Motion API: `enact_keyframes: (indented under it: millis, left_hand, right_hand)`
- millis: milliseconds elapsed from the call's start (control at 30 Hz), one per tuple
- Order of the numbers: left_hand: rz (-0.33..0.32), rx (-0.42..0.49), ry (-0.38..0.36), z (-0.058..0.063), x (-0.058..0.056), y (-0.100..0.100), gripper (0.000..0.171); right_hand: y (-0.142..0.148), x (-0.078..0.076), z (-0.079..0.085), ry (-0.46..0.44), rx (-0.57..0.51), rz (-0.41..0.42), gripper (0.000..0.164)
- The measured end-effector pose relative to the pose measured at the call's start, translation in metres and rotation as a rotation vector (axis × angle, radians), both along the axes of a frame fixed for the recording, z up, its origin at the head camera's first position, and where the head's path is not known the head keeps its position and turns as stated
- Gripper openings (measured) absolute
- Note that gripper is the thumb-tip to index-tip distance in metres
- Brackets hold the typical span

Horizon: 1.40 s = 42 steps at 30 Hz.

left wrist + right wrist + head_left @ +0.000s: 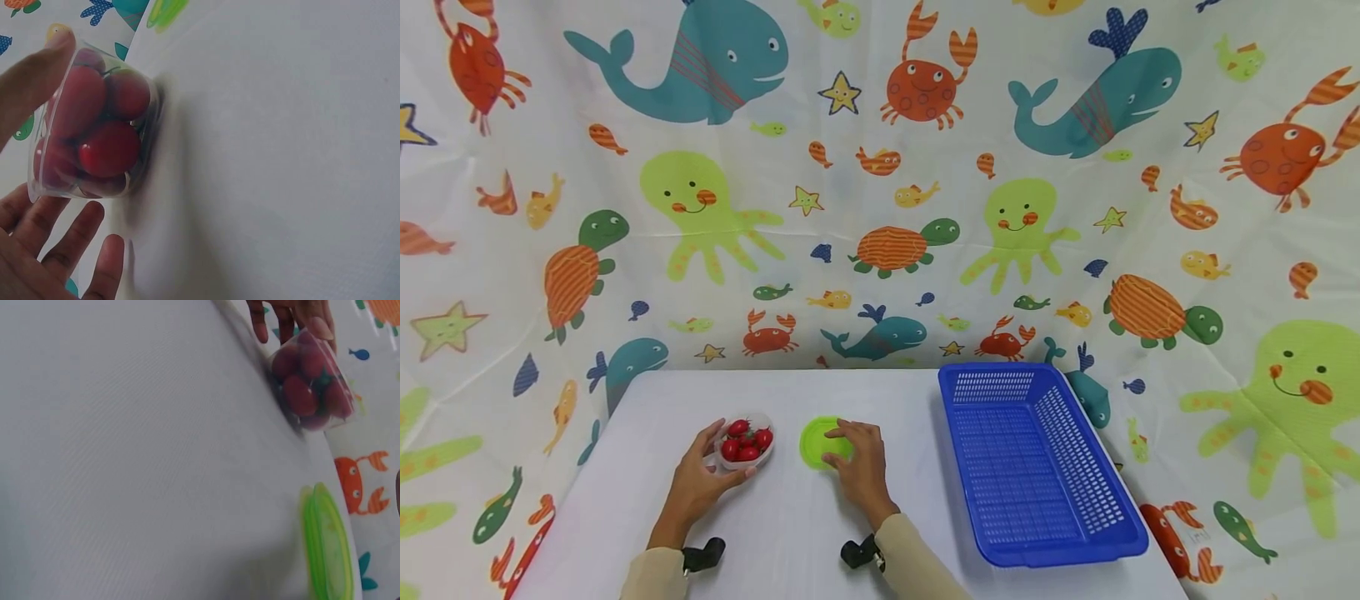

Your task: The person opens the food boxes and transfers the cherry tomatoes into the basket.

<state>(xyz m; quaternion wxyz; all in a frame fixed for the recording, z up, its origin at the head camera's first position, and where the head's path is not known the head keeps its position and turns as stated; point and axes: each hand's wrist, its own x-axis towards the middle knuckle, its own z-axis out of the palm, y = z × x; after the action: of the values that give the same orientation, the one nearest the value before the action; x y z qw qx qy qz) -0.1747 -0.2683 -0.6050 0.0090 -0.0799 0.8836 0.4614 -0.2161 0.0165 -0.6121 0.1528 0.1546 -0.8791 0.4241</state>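
"Where is the clear tub (760, 418) of tomatoes (748, 454)?"

"On the left part of the worktop (790, 533), in the grip of the left hand (696, 481). The thumb lies along the side nearest the person, the fingers reach round the left side, and a couple of them fan loose in the left wrist view."

"And the right hand (862, 461)?"

"Partly open, thumb and fingers parted above the green lid (817, 443). The right wrist view shows the lid whole enough that I see no grip on it. Whether a fingertip brushes it, I can't tell."

"Which relation matters most?"

"Tub to lid, I'd judge. The lid lies to the right of the tub, near it but apart, with bare worktop between. The right hand is plainly nearer the lid; the left has the tub."

"Does the lid's long axis count?"

"Hardly: it looks round from above and lies flat, so reach and height seem to matter more than turn."

"The blue basket (1060, 554)?"

"Further right, well apart from the tub, its long side running away from the person."
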Motion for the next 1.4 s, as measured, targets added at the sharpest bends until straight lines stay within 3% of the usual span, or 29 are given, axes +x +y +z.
enact_keyframes:
  millis: [367,733,1033,1400]
  left_hand:
    - [0.015,0.037,-0.013,-0.001,-0.002,0.001,0.114]
    - [0.031,0.034,0.048,-0.004,0.000,0.002,0.108]
    - [0.054,0.038,0.006,-0.004,0.001,0.004,0.110]
    - [0.047,0.049,0.005,-0.002,0.002,0.003,0.112]
  right_hand:
    - [-0.037,-0.005,0.024,-0.069,-0.035,0.071,0.039]
    - [-0.069,-0.008,0.035,-0.082,-0.031,0.194,0.044]
    - [-0.092,-0.010,0.039,-0.105,0.001,0.204,0.039]
    - [-0.110,-0.016,0.038,-0.152,0.081,0.142,0.034]
